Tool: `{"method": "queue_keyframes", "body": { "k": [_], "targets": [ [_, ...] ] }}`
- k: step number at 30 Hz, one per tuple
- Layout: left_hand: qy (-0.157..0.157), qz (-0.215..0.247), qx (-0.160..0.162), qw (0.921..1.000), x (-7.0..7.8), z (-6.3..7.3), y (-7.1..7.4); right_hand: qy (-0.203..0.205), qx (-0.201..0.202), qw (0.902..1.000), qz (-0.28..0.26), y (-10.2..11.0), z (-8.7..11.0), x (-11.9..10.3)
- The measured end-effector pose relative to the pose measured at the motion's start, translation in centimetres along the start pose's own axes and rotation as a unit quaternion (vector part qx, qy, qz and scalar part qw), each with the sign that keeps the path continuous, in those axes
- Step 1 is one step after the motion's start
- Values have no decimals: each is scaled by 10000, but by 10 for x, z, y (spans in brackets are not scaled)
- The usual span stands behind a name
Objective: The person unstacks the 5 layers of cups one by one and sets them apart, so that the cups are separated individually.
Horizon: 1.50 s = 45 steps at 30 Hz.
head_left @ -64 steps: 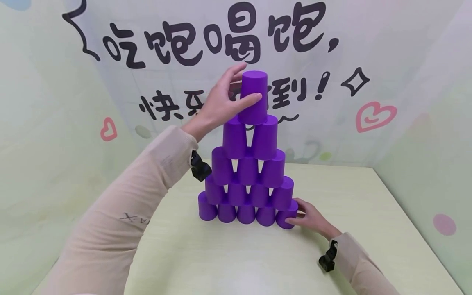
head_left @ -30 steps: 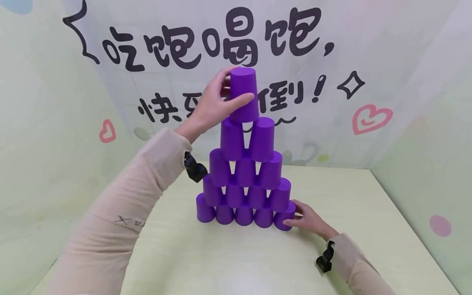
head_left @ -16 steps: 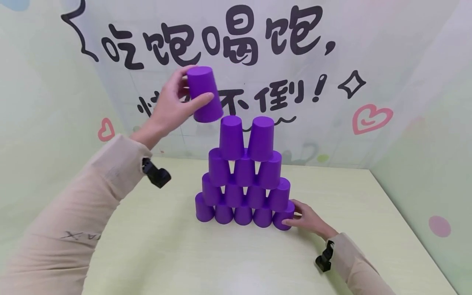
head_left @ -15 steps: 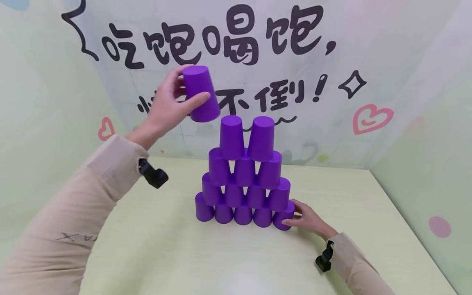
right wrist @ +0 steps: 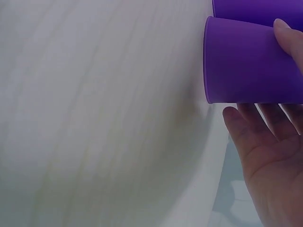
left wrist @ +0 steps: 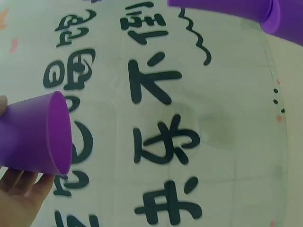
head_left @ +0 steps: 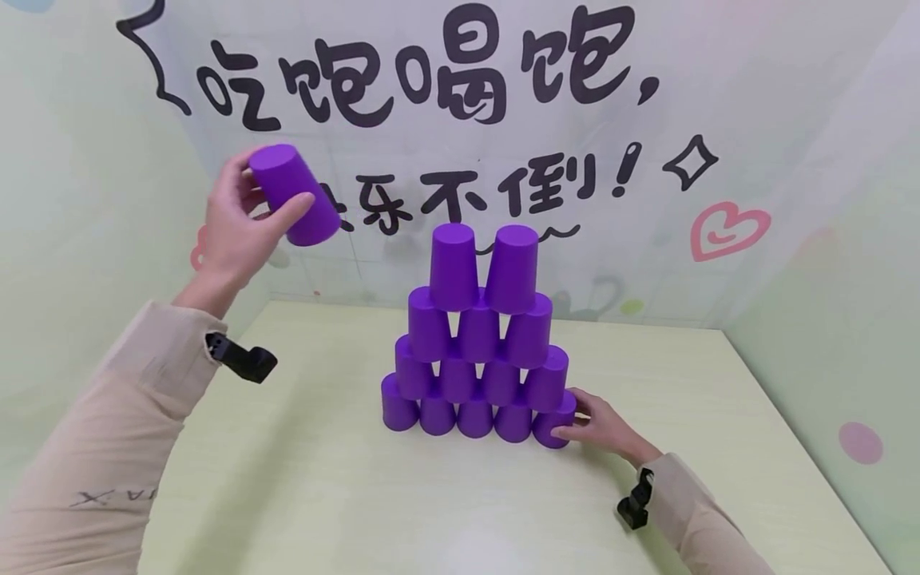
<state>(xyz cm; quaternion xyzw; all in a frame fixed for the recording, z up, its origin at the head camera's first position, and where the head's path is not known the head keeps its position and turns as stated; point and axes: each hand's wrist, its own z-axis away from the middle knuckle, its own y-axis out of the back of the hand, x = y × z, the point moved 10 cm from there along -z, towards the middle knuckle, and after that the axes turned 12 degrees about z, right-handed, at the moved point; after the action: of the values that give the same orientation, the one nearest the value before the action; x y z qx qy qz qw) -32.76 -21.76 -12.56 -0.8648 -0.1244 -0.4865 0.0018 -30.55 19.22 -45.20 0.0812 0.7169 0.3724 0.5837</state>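
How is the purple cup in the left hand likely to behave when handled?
The purple cup is probably light for its size: it is hollow, and the left hand alone holds it aloft. It seems fairly stiff, since its rim looks undented under the grip. Laid sideways and pushed, it may roll in a curve, as it tapers.

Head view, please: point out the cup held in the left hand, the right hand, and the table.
Held cup [head_left: 283, 177], head view: upper part of its side wall.
Right hand [head_left: 605, 426], head view: middle of the hand.
Table [head_left: 402, 511], head view: bare part of its top.
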Motion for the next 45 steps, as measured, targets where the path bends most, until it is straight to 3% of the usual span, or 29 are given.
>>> {"method": "queue_keyframes", "body": {
  "k": [4,9,16,23,29,40,45],
  "targets": [
    [181,-249,245,9992,-25,2,24,-46,43,10000,36,0,0,1],
    [524,-674,379,9956,-72,8,50,-54,50,10000,58,0,0,1],
    [905,-927,627,9896,-131,20,72,-55,16,9999,84,-1,-1,0],
    [1376,-785,690,9850,-188,38,76,58,2,10000,-45,-3,-3,0],
    [1703,-814,670,9797,-228,54,76,41,4,10000,-9,-5,-3,2],
    [1948,-694,809,9750,-281,80,77,27,30,10000,-6,-1,0,2],
    [2216,-838,838,9679,-308,90,81,75,52,10000,-15,1,0,1]
  ]
}}
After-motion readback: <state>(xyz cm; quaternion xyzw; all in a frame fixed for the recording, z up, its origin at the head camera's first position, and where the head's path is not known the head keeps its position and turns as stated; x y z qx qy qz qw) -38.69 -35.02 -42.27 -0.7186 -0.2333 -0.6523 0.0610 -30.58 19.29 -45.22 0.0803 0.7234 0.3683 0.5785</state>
